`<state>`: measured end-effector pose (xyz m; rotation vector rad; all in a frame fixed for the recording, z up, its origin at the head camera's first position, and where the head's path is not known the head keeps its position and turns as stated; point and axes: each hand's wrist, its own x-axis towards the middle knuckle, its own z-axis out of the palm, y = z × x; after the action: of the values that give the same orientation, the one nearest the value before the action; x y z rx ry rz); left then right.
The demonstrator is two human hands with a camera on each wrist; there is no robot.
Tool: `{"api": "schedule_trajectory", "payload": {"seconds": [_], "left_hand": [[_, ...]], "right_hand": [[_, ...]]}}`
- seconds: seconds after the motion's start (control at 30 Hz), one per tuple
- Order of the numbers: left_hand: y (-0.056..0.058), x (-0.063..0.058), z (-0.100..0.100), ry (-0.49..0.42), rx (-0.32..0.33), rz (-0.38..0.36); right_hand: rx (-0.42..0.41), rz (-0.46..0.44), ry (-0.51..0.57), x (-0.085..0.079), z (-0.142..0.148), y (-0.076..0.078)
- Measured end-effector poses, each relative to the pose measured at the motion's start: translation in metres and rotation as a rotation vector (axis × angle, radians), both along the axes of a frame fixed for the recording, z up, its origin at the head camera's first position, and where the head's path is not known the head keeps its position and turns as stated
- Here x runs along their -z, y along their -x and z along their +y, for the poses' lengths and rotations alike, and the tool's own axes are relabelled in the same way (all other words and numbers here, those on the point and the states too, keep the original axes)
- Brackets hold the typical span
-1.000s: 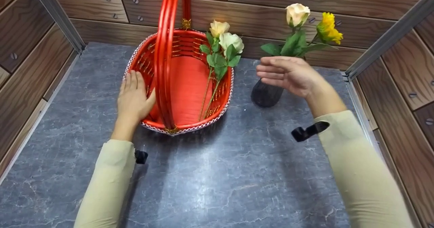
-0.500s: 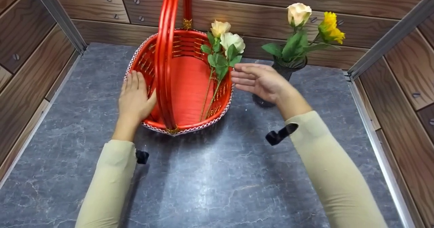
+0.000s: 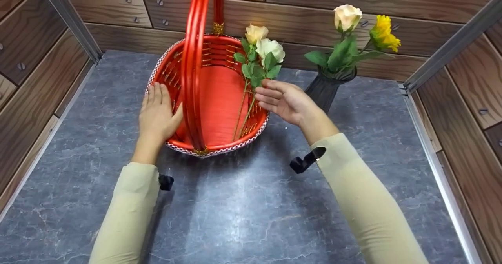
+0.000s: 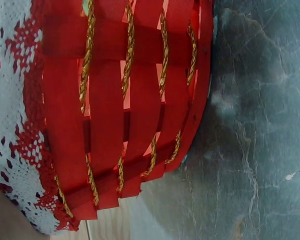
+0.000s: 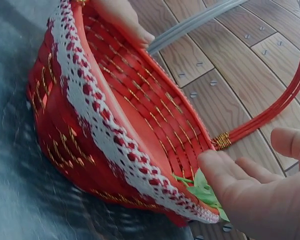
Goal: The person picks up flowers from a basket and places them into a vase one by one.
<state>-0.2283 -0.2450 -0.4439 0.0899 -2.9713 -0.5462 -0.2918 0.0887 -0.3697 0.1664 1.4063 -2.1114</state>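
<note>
Left hand (image 3: 157, 113) and right hand (image 3: 288, 102), straight-fingered, empty, at basket (image 3: 219, 111); vase (image 3: 327, 88) partly behind right hand, near back edge of worktop (image 3: 235, 213).

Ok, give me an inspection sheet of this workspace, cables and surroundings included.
Surface: dark marbled table, shiny.
Job's things: red basket upright, two flowers tilted in its right side; dark vase nearby holding two more flowers.
Clutter: tiny pale speck right of the basket.
Grip: left hand at the basket's left side; right hand open at its right side, contact unclear.
Cables: nothing seen.
Surroundings: wood-patterned panels, metal corner posts.
</note>
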Motion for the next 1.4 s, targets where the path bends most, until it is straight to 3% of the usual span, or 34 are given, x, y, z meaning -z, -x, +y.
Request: {"api": "schedule_trajectory", "payload": {"seconds": [0.43, 0.73, 1.2, 1.4], "left_hand": [[-0.001, -0.001, 0.001, -0.013, -0.001, -0.004], [0.0, 0.0, 0.001, -0.009, -0.002, -0.001], [0.001, 0.0, 0.0, 0.005, -0.004, -0.014], [0.0, 0.001, -0.001, 0.001, -0.006, -0.014]], "right_hand": [[0.045, -0.07, 0.035, 0.016, -0.017, 0.001], [0.084, -0.116, 0.041, 0.015, -0.03, 0.001], [0.053, -0.138, -0.029, 0.022, -0.052, 0.0], [0.087, -0.128, -0.03, 0.03, -0.062, -0.001]]}}
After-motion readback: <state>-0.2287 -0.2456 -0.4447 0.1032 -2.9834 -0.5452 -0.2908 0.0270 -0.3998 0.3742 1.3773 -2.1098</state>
